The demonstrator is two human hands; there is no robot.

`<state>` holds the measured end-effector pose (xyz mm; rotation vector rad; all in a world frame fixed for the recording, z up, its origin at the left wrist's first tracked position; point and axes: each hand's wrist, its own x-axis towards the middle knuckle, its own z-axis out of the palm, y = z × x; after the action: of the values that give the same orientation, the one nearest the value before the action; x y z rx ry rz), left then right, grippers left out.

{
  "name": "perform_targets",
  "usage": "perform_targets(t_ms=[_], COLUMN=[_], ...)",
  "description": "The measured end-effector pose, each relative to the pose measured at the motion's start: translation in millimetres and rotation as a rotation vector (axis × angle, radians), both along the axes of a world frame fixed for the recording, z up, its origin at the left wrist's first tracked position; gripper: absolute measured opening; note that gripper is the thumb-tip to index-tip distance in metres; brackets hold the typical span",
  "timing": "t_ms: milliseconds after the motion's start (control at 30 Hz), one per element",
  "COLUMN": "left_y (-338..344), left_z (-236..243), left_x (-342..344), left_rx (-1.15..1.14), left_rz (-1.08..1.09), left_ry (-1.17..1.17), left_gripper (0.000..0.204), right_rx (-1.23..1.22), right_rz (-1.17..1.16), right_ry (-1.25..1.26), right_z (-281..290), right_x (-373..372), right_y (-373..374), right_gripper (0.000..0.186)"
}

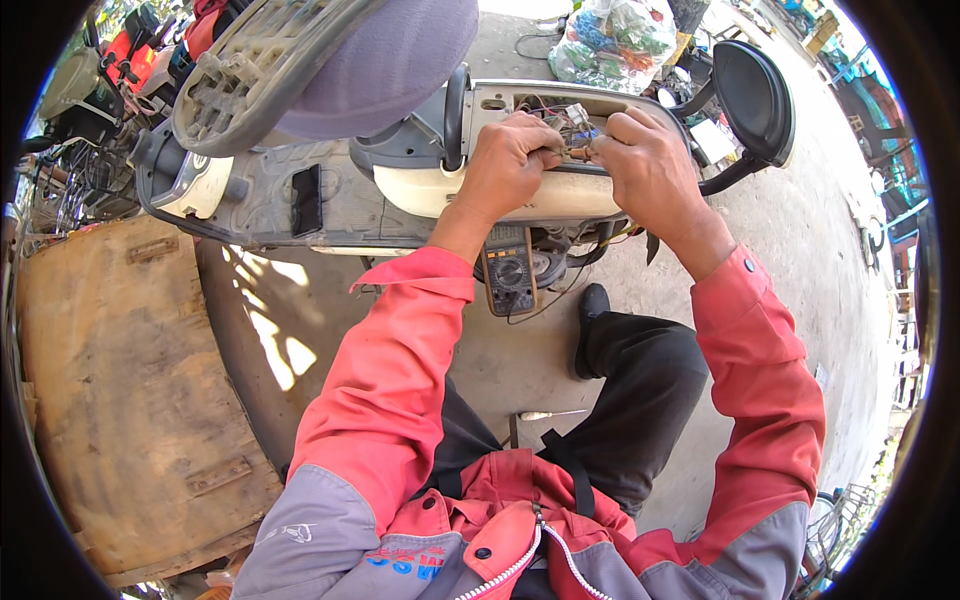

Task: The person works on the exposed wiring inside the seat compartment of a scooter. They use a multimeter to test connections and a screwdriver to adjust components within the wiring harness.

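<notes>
Both hands work over an open compartment of a cream and grey scooter (410,190), which holds a tangle of wires and connectors (575,118). My left hand (512,165) is closed in a pinch at the compartment's near left side; what its fingertips hold is hidden. My right hand (645,160) pinches a small orange-brown piece (579,154) that points toward the left fingers. A grey multimeter (510,272) with an orange-marked face and a round dial hangs or leans against the scooter's near side, below my left hand. A thin dark lead runs beside it.
A purple-grey seat (385,70) juts over the upper left. A black phone (307,199) lies on the scooter's footboard. A black mirror (752,105) sticks out at right. Beyond is a plastic bag (612,40). A screwdriver (550,414) lies between my legs; a wooden board (130,390) is at left.
</notes>
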<state>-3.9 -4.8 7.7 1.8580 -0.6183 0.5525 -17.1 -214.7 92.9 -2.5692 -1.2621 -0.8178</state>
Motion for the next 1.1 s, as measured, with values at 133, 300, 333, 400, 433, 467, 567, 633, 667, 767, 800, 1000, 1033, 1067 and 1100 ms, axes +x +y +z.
perform_targets(t_ms=[133, 300, 333, 400, 433, 467, 567, 633, 667, 767, 800, 1000, 1033, 1067, 1100], left_y=[1, 10, 9, 8, 9, 10, 11, 10, 10, 11, 11, 8, 9, 12, 13], left_z=[-7, -3, -5, -7, -8, -10, -8, -5, -3, -3, -3, -3, -3, -2, -2], left_x=[2, 2, -1, 0, 1, 2, 1, -1, -1, -2, -2, -2, -2, -3, -4], left_rx=[-0.004, 0.054, 0.060, 0.009, -0.001, -0.010, 0.014, 0.040, 0.044, 0.049, 0.047, -0.014, 0.015, 0.043, 0.072], left_rz=[-0.005, 0.017, 0.010, -0.015, -0.024, -0.032, -0.022, -0.012, -0.011, -0.008, -0.008, -0.024, -0.017, -0.010, -0.005], left_ry=[0.018, 0.004, 0.018, 0.071, 0.067, 0.064, 0.040, 0.021, 0.015, 0.021, 0.026, 0.054, 0.037, 0.019, 0.000], left_gripper=[0.032, 0.033, 0.033, 0.033, 0.033, 0.032, 0.032, 0.032, 0.032, 0.032, 0.032, 0.026, 0.027, 0.029, 0.030], right_rx=[0.075, 0.209, 0.243, 0.310, 0.342, 0.362, 0.395, 0.406, 0.437, 0.553, 0.576, 0.615, 0.619, 0.623, 0.659], right_rz=[-0.152, -0.419, -0.407, -0.378, -0.361, -0.374, -0.431, -0.436, -0.405, -0.340, -0.333, -0.401, -0.406, -0.411, -0.390], right_ry=[0.248, 0.518, 0.498, 0.460, 0.441, 0.470, 0.531, 0.598, 0.623, 0.710, 0.727, 0.722, 0.713, 0.705, 0.698], right_z=[4, 39, 39, 35, 32, 28, 11, 5, 1, -14, -19, -22, -23, -25, -29], right_x=[-6, -7, -7, -7, -8, -8, -16, -21, -24, -28, -29, -39, -40, -42, -43], right_y=[0, -12, -14, -16, -16, -18, -22, -25, -26, -24, -22, -10, -8, -6, -5], right_gripper=[0.009, 0.021, 0.021, 0.022, 0.022, 0.023, 0.025, 0.030, 0.032, 0.038, 0.037, 0.026, 0.025, 0.024, 0.024])
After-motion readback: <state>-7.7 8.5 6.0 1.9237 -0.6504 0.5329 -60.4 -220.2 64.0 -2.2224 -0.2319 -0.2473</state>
